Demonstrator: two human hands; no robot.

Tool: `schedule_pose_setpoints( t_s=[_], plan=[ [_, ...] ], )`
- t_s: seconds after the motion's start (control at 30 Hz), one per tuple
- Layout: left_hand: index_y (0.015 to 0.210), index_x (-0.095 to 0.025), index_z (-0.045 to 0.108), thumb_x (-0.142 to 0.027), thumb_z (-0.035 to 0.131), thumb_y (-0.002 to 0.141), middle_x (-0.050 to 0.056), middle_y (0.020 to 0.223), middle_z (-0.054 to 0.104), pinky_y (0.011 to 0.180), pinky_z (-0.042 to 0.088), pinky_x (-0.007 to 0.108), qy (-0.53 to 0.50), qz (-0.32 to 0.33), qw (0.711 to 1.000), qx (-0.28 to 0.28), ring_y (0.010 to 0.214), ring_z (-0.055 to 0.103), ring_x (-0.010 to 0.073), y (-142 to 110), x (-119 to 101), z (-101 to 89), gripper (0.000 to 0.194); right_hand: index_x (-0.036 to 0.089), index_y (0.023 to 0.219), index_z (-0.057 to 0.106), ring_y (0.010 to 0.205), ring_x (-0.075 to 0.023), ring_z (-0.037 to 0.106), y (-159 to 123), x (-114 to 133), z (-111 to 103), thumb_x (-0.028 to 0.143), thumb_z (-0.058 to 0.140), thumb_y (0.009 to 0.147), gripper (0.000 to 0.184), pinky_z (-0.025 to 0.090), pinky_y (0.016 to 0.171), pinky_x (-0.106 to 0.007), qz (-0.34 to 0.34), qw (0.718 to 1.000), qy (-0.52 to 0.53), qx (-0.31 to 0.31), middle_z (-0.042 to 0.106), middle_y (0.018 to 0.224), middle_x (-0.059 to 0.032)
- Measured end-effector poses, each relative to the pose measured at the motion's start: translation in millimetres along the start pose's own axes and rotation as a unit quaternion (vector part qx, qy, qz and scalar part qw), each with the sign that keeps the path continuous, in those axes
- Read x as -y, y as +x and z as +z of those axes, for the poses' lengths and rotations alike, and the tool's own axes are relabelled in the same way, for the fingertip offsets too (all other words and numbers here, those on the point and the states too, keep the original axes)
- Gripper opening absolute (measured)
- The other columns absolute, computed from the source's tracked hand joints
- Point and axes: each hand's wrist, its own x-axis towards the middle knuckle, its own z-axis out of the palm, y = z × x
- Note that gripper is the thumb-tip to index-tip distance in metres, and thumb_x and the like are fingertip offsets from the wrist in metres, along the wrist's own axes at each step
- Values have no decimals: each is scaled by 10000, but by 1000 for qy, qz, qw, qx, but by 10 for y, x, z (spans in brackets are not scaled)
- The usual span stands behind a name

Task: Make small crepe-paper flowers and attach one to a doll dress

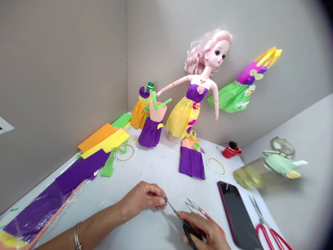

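- Left hand point(149, 196): thumb and fingers pinched tight on a small purple piece point(165, 199), held above the near centre of the table point(153, 161).
- Right hand point(208, 227): closed around the handles of black-handled scissors point(187, 230); blade tips at the purple piece. Blade opening: cannot tell.
- Orange-handled tool point(211, 219): just beyond the right hand, partly hidden by it.
- Phone point(238, 213) and red-handled scissors point(264, 222): near right.
- Doll point(184, 113): far centre.
- Purple sheet point(82, 172): left.

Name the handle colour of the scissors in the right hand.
The scissors' handles are black, best seen in the head view.
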Motion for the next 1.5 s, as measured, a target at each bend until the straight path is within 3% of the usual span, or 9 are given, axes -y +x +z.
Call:
schedule_pose_setpoints(
  t_s=[0.13, 0.23, 0.37, 0.6, 0.77, 0.87, 0.97, 1.13, 1.5],
  plan=[
    [754, -149, 756, -383, 787, 699, 31, 907, 641, 702, 428, 243, 19, 27, 999, -30, 724, 556, 128, -12, -54, 37, 242, 256, 1038, 762, 554, -171, 544, 17, -8, 21, 325, 773, 659, 386, 452, 545, -271, 14, 992, 125, -15, 663, 641, -25],
    [777, -148, 743, -389, 755, 738, -5, 738, 576, 644, 359, 230, 15, 6, 998, -52, 653, 479, 106, -63, -110, 119, 244, 222, 1129, 699, 523, -139, 507, 34, 6, 71, 417, 801, 639, 537, 419, 512, -265, -16, 974, 226, 9, 695, 766, -67],
    [829, -139, 701, -404, 742, 746, -40, 587, 487, 595, 284, 231, -50, -36, 997, -52, 588, 385, 97, -128, -121, 250, 281, 208, 992, 679, 550, -149, 512, 73, 60, 226, 467, 820, 622, 473, 418, 536, -269, -20, 952, 287, -105, 618, 643, -20],
    [801, -143, 686, -422, 757, 713, -59, 579, 433, 537, 196, 236, -66, -53, 994, -63, 542, 272, 83, -164, -29, 375, 301, 211, 1045, 654, 653, -181, 584, 91, 111, 434, 466, 835, 620, 528, 452, 584, -270, 3, 938, 310, -157, 673, 752, -44],
    [752, -149, 679, -439, 774, 687, -31, 633, 563, 619, 322, 229, -63, -36, 995, -75, 603, 424, 102, -184, 4, 478, 312, 205, 1063, 644, 719, -202, 605, 85, 84, 478, 369, 868, 595, 545, 485, 676, -307, 4, 951, 284, -127, 673, 777, -35],
    [743, -148, 673, -437, 776, 677, -5, 679, 634, 680, 384, 255, -80, -17, 994, -75, 661, 520, 135, -171, 47, 520, 314, 199, 1069, 640, 658, -171, 561, 76, 130, 542, 324, 870, 590, 546, 470, 666, -292, 8, 954, 258, -154, 625, 697, 12],
    [734, -148, 660, -440, 765, 691, -6, 629, 635, 689, 413, 279, -87, -4, 994, -71, 636, 546, 147, -146, 101, 535, 313, 189, 1075, 636, 607, -144, 501, 58, 209, 608, 348, 856, 603, 545, 444, 630, -274, 9, 948, 257, -187, 577, 651, 37],
    [733, -146, 644, -451, 754, 699, 0, 611, 635, 687, 421, 287, -96, -4, 994, -58, 634, 572, 159, -125, 112, 547, 326, 180, 1048, 650, 577, -136, 470, 43, 263, 637, 342, 840, 597, 515, 419, 606, -269, 26, 950, 252, -183, 490, 579, 66],
    [760, -149, 630, -439, 691, 747, -31, 638, 546, 566, 285, 227, -15, -10, 993, -116, 573, 354, 97, -161, 57, 486, 296, 170, 1024, 671, 589, -149, 507, 52, 186, 608, 324, 801, 596, 473, 390, 558, -261, 36, 948, 271, -161, 577, 610, 25]
  ],
)
